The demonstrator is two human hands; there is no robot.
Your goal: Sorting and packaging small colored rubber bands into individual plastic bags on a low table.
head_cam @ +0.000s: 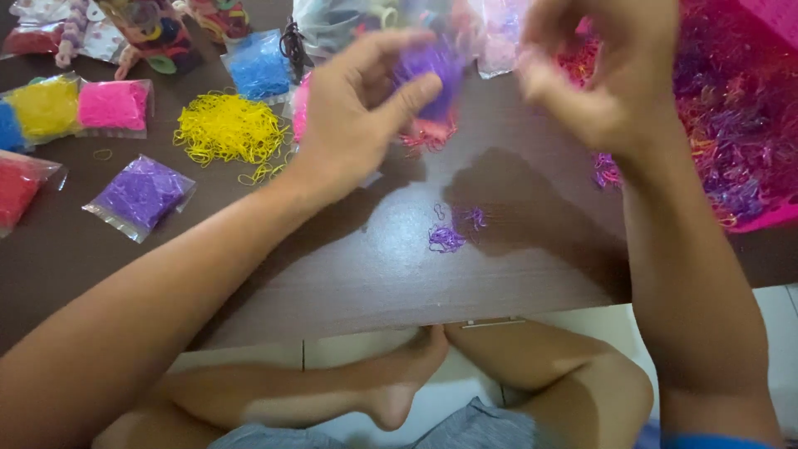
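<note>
The left hand [362, 116] reaches in from 8 o'clock, forearm stretched across the dark tabletop [366, 266], wrist bent up. Its fingers [411, 91] pinch a blurred purple clump of tiny rubber bands [432, 71], thumb beneath, index above. The right hand [603, 75] comes up from 5 o'clock, forearm nearly vertical, raised above the tabletop; its fingers curl inward, but motion blur hides whether they grip anything, so I cannot tell.

The purple clump sits at 12 o'clock of the view, lifted off the tabletop between both hands. Below it, near the centre, lies 1 small scatter of loose purple bands [449, 237].

At 10 o'clock lies 1 loose pile of yellow bands [229, 129]. Sealed bags around it: 1 purple bag [141, 195] at 9 o'clock, 1 pink bag [112, 106], 1 yellow bag [46, 108], 1 blue bag [259, 66], and 1 red bag [18, 187] at the left edge. At 2 o'clock, 1 pink tray [769, 218] holds a tangled heap of purple and pink bands.
</note>
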